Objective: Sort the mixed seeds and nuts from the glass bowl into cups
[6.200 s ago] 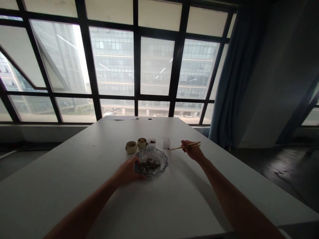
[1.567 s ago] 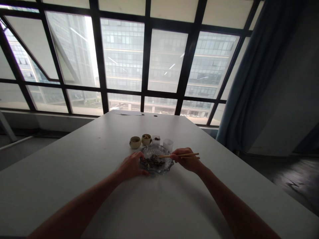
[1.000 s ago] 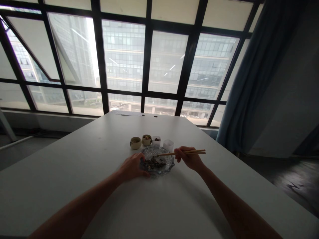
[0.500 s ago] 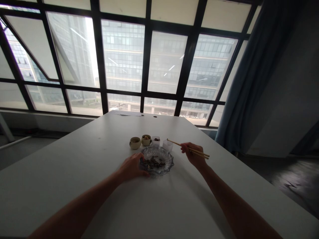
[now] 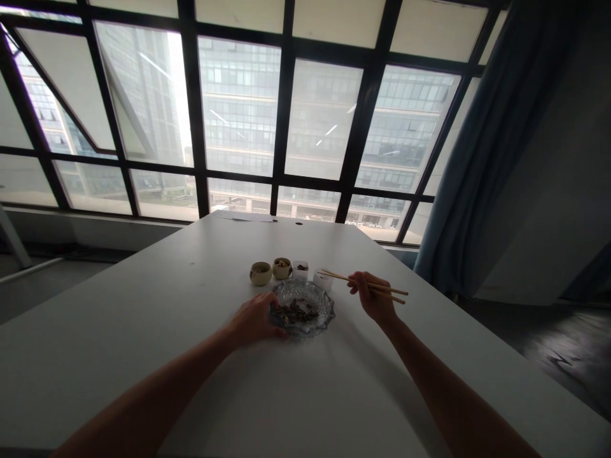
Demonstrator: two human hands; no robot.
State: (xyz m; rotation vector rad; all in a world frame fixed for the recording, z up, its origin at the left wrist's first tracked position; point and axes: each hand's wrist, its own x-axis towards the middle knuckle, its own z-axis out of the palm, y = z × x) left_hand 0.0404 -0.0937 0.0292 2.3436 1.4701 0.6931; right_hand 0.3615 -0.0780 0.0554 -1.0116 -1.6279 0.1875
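Visibly, the glass bowl [image 5: 325, 310] is scalloped.

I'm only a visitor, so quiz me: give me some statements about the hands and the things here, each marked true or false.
1. The left hand holds the side of the glass bowl. True.
2. The glass bowl is empty. False: dark pieces lie in it.
3. The right hand holds chopsticks. True.
4. The chopsticks' tips are down in the glass bowl. False: they are at the right white cup.
5. Two tan pots stand left of the white cups. True.
6. The curtain hangs left of the windows. False: it hangs on the right.
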